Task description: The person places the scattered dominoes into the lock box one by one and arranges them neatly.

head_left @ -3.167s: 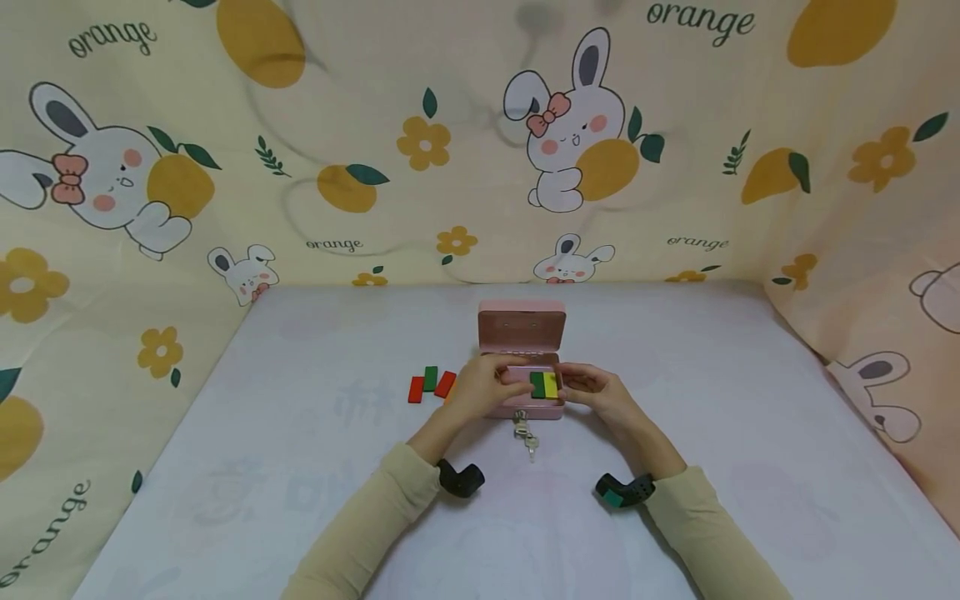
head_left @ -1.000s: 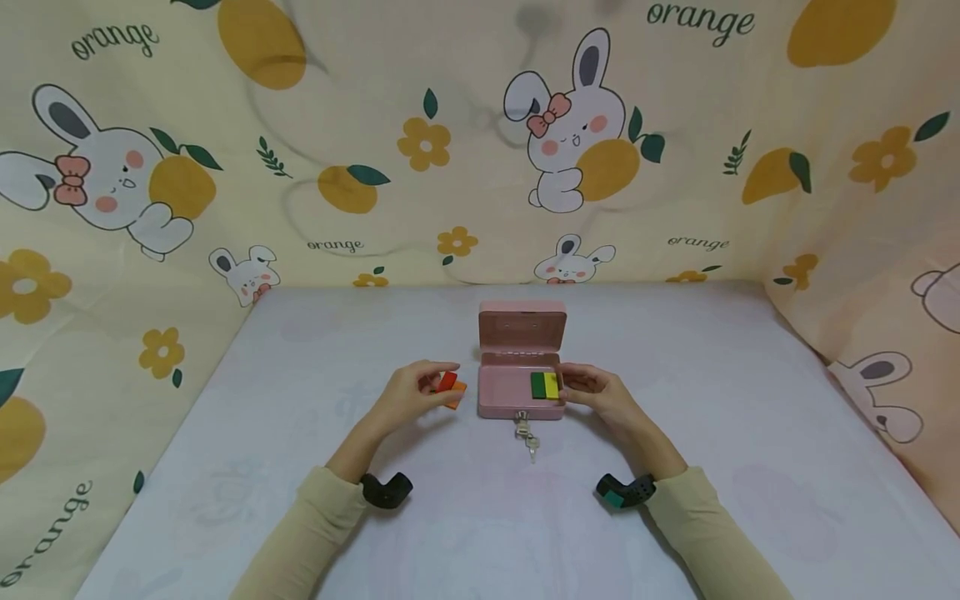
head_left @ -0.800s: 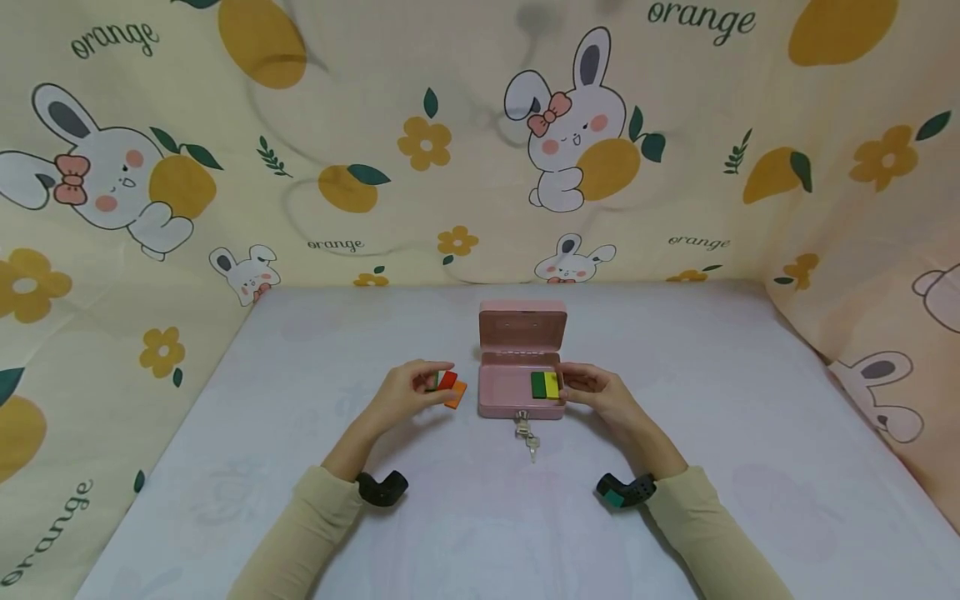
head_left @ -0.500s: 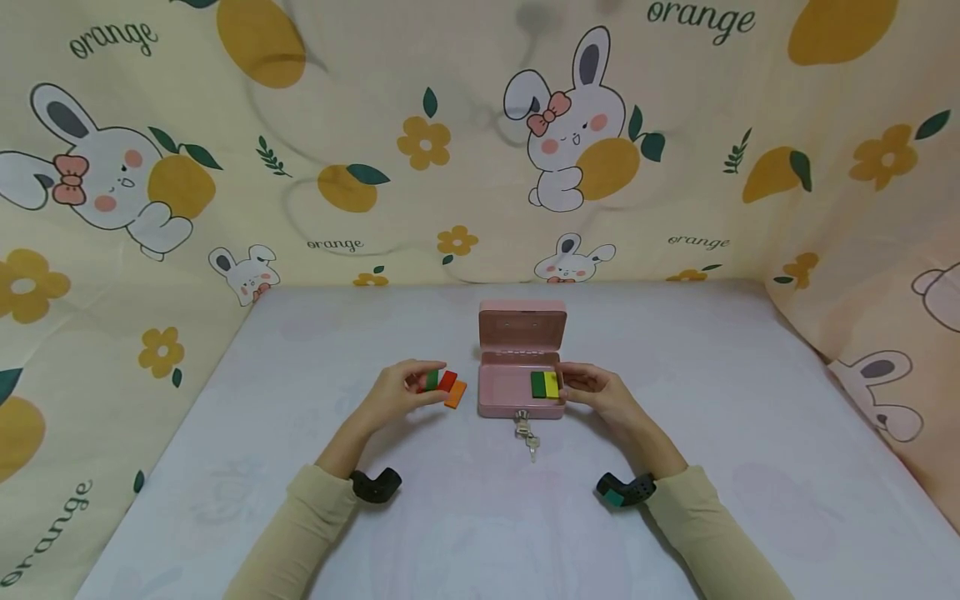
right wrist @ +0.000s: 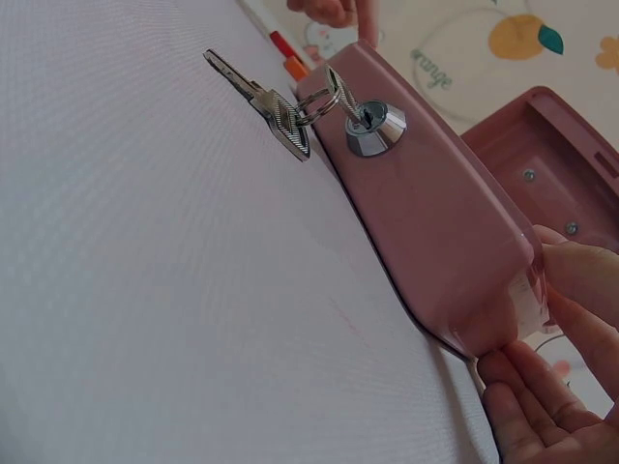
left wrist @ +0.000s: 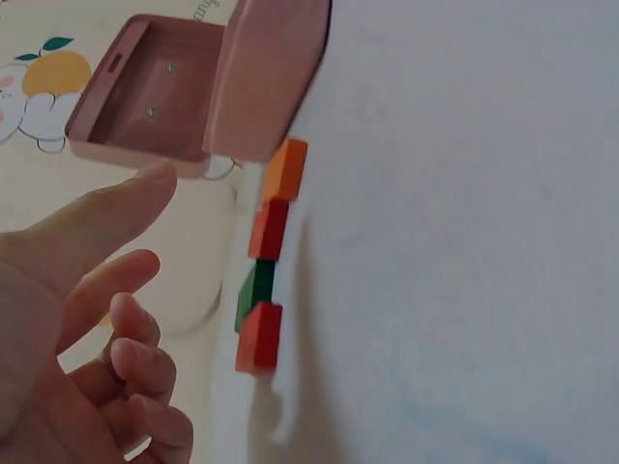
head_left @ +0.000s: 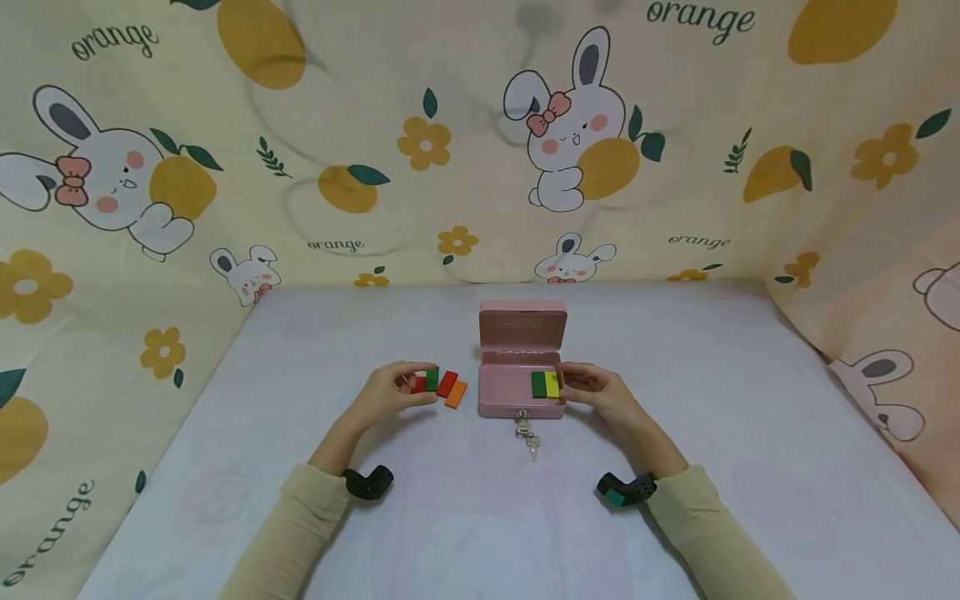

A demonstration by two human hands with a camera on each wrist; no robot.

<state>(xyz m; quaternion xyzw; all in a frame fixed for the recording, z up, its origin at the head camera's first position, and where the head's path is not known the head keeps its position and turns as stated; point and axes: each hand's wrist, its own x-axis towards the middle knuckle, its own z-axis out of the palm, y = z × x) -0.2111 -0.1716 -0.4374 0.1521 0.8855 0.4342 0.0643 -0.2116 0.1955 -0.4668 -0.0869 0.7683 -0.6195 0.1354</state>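
Left red block (head_left: 420, 384) & green block (head_left: 432, 380) lie on table (head_left: 480, 533), seen in the gap btwn thumb & fingers of L hand (head_left: 384, 393); left-wrist view shows them apart from the skin, so that hand grips nothing, thumb spread well off the loosely bent fingers. Right red block (head_left: 447, 383) & orange block (head_left: 456, 394) lie just R of those fingertips. Long axes: left red & green run approx. straight away from the person; right red & orange slant, far ends leaning R. Prob. kept in a loose row for easy reach of the L fingers. Next out, btwn both hands' fingers: pink box (head_left: 501, 409), long axis L–R, lock side facing the person, lid (head_left: 521, 330) tipped up at back, leaving the inside accessible. R hand (head_left: 600, 390) holds its right end, thumb & finger at the rim, prob. bracing it vs. sliding. Inside, just L of those R fingers, inner green block (head_left: 539, 385) & yellow block (head_left: 552, 385) sit side by side, long axes front-to-back; can't tell if anything's under them. Keys (right wrist: 266, 108) hang at lock (right wrist: 377, 128), L of the R fingers & toward the person.
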